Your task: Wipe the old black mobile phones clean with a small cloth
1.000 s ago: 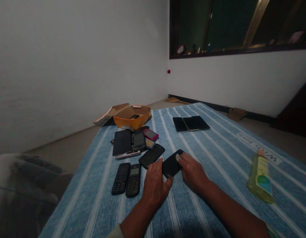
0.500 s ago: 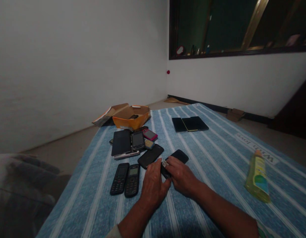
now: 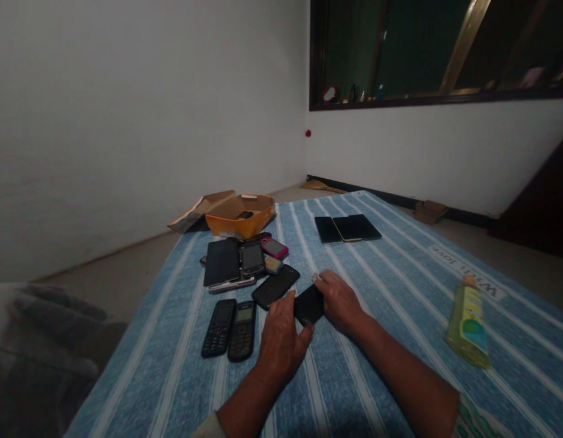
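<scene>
1. The black phone (image 3: pixel 308 305) is between the two hands. I can't tell if it rests on the striped cloth (image 3: pixel 381 377) or is a bit above it.
2. The left hand (image 3: pixel 283 334) holds the black phone. Its fingers lie along the left side, and its thumb is at the near corner.
3. The right hand (image 3: pixel 341 302) has its fingers pinched on a small white bit (image 3: pixel 315 277) by the far right part of the black phone. This hand covers some of that side.
4. Both hands have their backs up. The left arm comes up from the bottom and leans right. The right arm slants in from the bottom right.
5. Left of the left hand, two button phones (image 3: pixel 241 333) lie side by side. Well off to the right is a yellow bottle (image 3: pixel 467 331).
6. Just past the left fingers, a dark phone (image 3: pixel 276 287) lies flat. Next comes a phone pile (image 3: pixel 223 261), with one pink phone (image 3: pixel 276 247) in it.
7. Farther back is an open orange box (image 3: pixel 242 227). Right of it, three flat phones (image 3: pixel 327 230) lie close together.
8. Behind it all are a white wall (image 3: pixel 148 103) and a dark window (image 3: pixel 409 48).
</scene>
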`<state>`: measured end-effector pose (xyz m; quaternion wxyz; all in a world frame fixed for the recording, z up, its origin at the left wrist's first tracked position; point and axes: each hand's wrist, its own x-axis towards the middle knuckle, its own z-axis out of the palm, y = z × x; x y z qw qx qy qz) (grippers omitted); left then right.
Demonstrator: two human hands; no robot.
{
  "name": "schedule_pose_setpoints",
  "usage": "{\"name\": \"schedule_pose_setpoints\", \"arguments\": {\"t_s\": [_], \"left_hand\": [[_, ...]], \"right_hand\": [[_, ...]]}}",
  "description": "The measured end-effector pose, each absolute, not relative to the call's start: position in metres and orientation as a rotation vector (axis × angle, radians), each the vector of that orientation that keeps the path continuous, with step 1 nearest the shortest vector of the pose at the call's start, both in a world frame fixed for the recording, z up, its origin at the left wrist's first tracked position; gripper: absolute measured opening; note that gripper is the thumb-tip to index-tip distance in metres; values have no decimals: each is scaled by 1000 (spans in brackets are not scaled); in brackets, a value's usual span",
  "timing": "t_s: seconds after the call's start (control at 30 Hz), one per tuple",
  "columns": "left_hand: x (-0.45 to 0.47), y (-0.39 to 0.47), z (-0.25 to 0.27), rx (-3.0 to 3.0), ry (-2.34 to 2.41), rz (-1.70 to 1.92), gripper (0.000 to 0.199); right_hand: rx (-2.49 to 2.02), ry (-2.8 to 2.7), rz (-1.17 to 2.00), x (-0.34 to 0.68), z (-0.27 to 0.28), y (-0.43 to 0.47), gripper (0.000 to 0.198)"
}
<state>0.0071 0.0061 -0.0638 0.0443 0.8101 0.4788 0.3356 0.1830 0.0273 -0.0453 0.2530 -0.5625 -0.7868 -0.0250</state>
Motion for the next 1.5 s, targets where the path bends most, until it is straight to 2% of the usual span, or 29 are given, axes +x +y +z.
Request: {"name": "schedule_pose_setpoints", "arguments": {"t_s": [0.1, 0.23, 0.37, 0.5, 0.77, 0.93, 1.07, 1.2, 1.37, 1.5], "left_hand": [[7, 7, -65, 2477, 1470, 1026, 61], [8, 7, -65, 2480, 1433, 1070, 58], [9, 6, -63, 2475, 1409, 1088, 58], [8, 6, -63, 2476, 1445, 1056, 60], [7, 7, -65, 2467, 1476, 1002, 63], [8, 7, -66, 2479, 1450, 1054, 61], [8, 7, -64, 2475, 1431, 1049, 57], [9, 7, -64, 2489, 1474, 1027, 59], [7, 8, -65, 2500, 1484, 985, 62], [6, 7, -67, 2503, 1461, 998, 61]], "right_hand": [[-1542, -2141, -57, 183, -44, 27, 21], [-1322, -2268, 4, 167, -47, 19, 16], [-1197, -2309, 9, 156, -51, 15, 22], [-1334, -2256, -4, 164, -49, 20, 15], [-1572, -2122, -43, 187, -49, 29, 24], [-1357, -2211, -26, 170, -53, 15, 19], [-1235, -2274, -10, 160, -54, 10, 22], [-1390, -2218, -19, 171, -50, 20, 17], [-1619, -2106, -48, 189, -46, 23, 23], [-1637, -2085, -118, 184, -54, 9, 33]]}}
